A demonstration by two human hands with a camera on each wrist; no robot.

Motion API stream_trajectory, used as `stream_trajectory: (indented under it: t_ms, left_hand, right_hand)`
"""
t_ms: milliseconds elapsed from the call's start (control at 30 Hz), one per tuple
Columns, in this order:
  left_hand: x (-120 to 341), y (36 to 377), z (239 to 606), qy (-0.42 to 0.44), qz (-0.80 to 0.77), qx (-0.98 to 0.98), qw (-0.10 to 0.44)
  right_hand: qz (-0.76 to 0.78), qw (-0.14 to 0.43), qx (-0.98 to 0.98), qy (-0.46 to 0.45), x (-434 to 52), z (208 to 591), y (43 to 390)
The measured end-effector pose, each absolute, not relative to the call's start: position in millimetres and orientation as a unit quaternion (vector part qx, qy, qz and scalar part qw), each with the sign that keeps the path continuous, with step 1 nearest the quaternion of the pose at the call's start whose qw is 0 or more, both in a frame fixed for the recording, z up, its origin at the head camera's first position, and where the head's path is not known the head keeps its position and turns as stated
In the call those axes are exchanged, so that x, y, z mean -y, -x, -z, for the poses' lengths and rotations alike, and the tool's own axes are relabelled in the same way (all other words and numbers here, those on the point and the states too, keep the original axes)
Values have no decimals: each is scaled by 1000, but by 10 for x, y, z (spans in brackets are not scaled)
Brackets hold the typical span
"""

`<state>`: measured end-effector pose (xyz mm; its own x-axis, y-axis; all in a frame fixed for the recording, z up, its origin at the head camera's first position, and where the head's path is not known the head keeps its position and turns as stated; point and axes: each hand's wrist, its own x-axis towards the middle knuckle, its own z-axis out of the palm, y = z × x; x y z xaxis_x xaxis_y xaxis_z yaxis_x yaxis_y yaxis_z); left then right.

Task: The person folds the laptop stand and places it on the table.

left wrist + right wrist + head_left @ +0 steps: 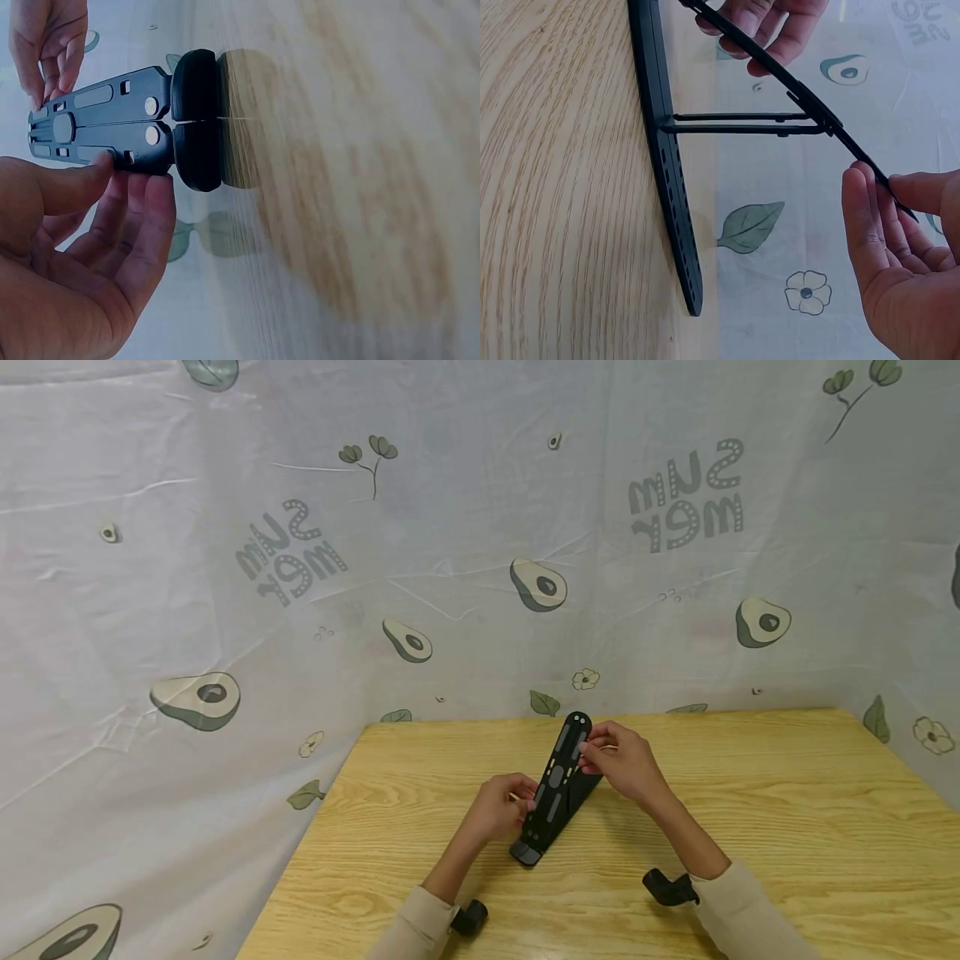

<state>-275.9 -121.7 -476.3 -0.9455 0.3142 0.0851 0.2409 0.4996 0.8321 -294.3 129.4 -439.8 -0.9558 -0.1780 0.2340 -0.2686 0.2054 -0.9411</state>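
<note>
Black metal, slotted and hinged, the folding stand [558,789] sits near the middle of the pale wood desk [787,793], its base flat on the surface and its upper plate tilted up toward the back edge. The right wrist view shows the base strip lying on the wood, a thin strut rising from it, and the upper plate slanting away above.

The left hand [501,810] pinches the lower part of the raised plate, thumb on the face and fingers curled along the side edge; the left wrist view shows this beside the 2 rounded black feet [196,120] at the stand's front end. The right hand [626,764] pinches the top end of the same plate between thumb and fingertips.

A pale printed cloth [225,593] with avocados, leaves and lettering hangs behind and to both sides of the desk. Both forearms wear beige sleeves [738,910], each with a small black camera at the wrist.
</note>
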Motion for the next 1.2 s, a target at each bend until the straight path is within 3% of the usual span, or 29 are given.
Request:
stream_trajectory:
  t_ms: [1200]
  left_hand:
    - [1225, 3010, 4754, -201, -445, -870, 63]
  right_hand:
    - [-639, 36, 762, -97, -1348, 4437, 2676]
